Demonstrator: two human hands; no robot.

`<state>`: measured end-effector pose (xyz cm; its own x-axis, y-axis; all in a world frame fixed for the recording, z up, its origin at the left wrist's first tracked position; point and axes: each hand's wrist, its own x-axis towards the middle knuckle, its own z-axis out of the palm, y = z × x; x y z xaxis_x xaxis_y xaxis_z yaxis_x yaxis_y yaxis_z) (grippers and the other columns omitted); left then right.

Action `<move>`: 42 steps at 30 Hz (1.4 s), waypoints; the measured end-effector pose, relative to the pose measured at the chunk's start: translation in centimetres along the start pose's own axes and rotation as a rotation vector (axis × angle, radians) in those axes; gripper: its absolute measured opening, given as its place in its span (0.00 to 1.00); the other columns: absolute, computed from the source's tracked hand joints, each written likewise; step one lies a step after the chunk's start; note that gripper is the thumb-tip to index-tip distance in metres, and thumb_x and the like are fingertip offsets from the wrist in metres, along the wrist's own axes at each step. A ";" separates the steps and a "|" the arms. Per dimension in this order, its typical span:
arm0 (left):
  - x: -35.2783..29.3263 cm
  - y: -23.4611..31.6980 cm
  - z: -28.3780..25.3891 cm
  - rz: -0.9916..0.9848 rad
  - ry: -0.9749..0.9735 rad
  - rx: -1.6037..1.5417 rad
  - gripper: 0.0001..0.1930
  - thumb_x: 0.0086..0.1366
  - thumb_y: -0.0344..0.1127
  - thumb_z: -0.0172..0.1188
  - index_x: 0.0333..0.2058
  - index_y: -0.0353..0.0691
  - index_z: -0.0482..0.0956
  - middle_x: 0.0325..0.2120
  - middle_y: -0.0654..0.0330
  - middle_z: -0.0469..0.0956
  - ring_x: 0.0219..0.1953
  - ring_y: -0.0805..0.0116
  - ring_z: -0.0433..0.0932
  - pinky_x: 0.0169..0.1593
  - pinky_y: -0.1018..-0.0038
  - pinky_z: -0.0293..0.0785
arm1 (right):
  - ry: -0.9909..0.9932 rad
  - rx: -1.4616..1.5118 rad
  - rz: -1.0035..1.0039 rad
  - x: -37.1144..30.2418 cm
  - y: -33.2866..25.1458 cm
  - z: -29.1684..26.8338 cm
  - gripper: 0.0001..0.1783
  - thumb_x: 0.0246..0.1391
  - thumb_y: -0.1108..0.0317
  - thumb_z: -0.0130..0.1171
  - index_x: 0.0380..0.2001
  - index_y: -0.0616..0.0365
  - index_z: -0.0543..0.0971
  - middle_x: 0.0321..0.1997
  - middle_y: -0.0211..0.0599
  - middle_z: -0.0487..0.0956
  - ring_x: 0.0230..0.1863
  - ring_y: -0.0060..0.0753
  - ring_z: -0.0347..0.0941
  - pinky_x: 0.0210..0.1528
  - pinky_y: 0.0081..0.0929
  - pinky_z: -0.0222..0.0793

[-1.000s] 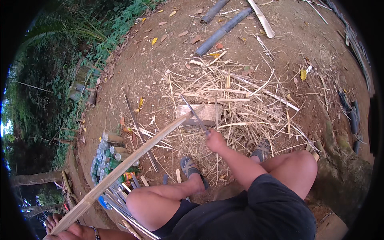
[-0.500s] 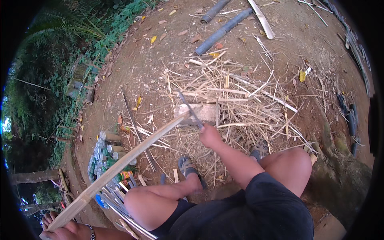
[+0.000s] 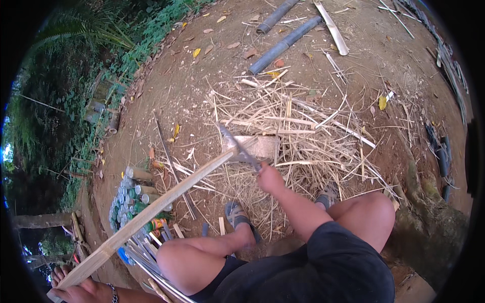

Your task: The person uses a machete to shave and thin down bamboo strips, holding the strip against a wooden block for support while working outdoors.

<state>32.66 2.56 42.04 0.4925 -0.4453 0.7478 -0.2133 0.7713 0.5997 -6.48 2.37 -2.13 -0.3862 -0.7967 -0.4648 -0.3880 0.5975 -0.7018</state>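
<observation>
A long split bamboo strip [image 3: 146, 216] slants from the lower left up to the wooden block [image 3: 265, 147] on the ground. Its near end is gripped by my left hand [image 3: 78, 289], which wears a bracelet at the wrist. My right hand [image 3: 270, 179] is closed around the handle of a long knife [image 3: 236, 143]. The blade points up and to the left, crossing the strip's far end above the block. Whether its edge bites into the bamboo cannot be made out.
Thin bamboo shavings [image 3: 323, 144] lie heaped around the block. Clear and green bottles [image 3: 132, 194] are stacked at left beside cut strips [image 3: 146, 257]. A dark flat bar [image 3: 172, 164] lies left of the block. Bamboo poles [image 3: 285, 44] lie beyond; a tree trunk [image 3: 427, 237] stands right.
My right hand and the knife have shifted slightly right and down, and the blade lies flatter across the strip. My left hand keeps its grip with little movement.
</observation>
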 end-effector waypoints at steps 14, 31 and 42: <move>-2.9 -0.8 0.5 -0.003 -0.192 -0.563 0.25 0.54 0.60 0.63 0.25 0.44 0.68 0.16 0.70 0.61 0.18 0.78 0.61 0.24 0.82 0.58 | 0.051 0.303 0.121 0.9 9.9 2.8 0.14 0.48 0.63 0.58 0.31 0.64 0.74 0.27 0.47 0.77 0.29 0.42 0.75 0.34 0.36 0.70; -7.6 4.2 -1.0 0.088 -0.102 -0.584 0.25 0.57 0.62 0.58 0.24 0.45 0.67 0.15 0.69 0.61 0.14 0.79 0.60 0.18 0.83 0.56 | -0.167 0.123 -0.645 -25.0 -12.1 -1.9 0.15 0.51 0.65 0.52 0.40 0.60 0.69 0.28 0.50 0.78 0.32 0.52 0.77 0.34 0.45 0.71; -9.3 5.9 -0.2 0.097 -0.118 -0.576 0.23 0.61 0.58 0.56 0.24 0.43 0.68 0.17 0.67 0.59 0.17 0.78 0.58 0.22 0.81 0.56 | -0.119 0.083 -0.484 -22.1 -9.6 -2.6 0.15 0.48 0.69 0.54 0.40 0.62 0.69 0.29 0.52 0.78 0.34 0.54 0.76 0.37 0.45 0.71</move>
<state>26.98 11.41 38.55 0.3895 -0.3826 0.8378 0.2559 0.9188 0.3007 3.58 14.43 16.32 -0.0784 -0.9883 -0.1305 -0.4295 0.1517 -0.8902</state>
